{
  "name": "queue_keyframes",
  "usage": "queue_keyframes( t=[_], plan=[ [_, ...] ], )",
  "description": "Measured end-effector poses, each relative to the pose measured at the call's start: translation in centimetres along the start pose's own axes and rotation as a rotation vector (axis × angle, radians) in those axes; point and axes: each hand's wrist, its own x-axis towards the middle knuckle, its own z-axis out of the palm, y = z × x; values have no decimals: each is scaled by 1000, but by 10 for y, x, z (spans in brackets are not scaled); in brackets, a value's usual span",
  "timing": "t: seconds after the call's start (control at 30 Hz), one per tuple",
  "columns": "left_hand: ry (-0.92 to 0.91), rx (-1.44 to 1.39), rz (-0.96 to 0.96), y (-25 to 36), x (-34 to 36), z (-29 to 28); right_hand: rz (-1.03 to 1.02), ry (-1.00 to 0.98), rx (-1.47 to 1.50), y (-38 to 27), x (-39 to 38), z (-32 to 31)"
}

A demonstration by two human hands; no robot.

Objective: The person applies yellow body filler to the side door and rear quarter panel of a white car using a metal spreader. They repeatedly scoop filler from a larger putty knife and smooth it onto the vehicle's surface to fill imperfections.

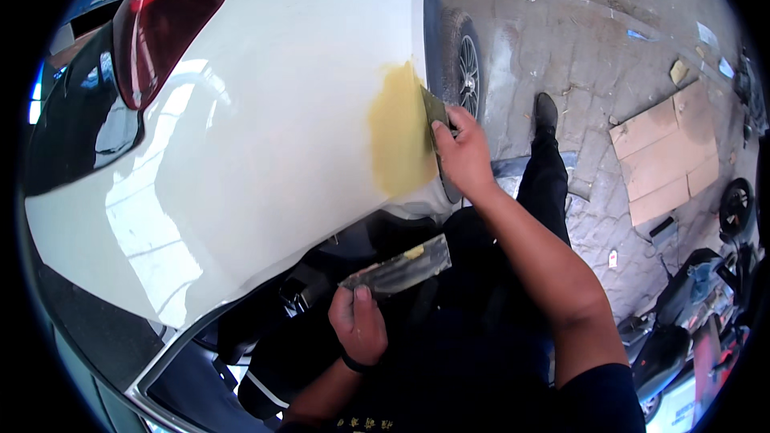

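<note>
A white car's rear quarter panel (281,96) fills the left and middle of the head view. Near its wheel-arch edge lies a smooth patch of yellow body filler (395,132). My right hand (465,152) grips a dark, flat filler spreader (434,108), whose blade lies against the patch's right side by the arch. Lower down, my left hand (359,322) pinches the end of a flat metal scraper (405,265), with the thumb on top. A small dab of yellow filler (414,252) sits on that scraper, which is held apart from the car.
The red tail light (164,32) is at upper left, the car wheel (464,64) just past the arch. My dark shoe (546,112) stands on the paved floor. Flattened cardboard (666,152) lies to the right; a motorbike (682,313) stands at lower right. Scraps litter the far floor.
</note>
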Motion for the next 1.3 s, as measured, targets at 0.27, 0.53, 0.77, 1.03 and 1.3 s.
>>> queue_keyframes(
  t=[0.27,0.53,0.77,1.03,1.3],
  plan=[
    [10,-291,-90,-21,6,-11,211,-110,346,-95,-93,-96],
    [-230,-34,78,11,5,19,673,55,693,-126,-164,-112],
    [-519,376,-15,56,27,49,650,-187,655,-115,-147,-112],
    [-223,707,-23,72,41,30,524,-137,647,-102,-43,-124],
    [307,667,575,133,59,-44,-63,-142,-43,-42,67,-68]
  ],
)
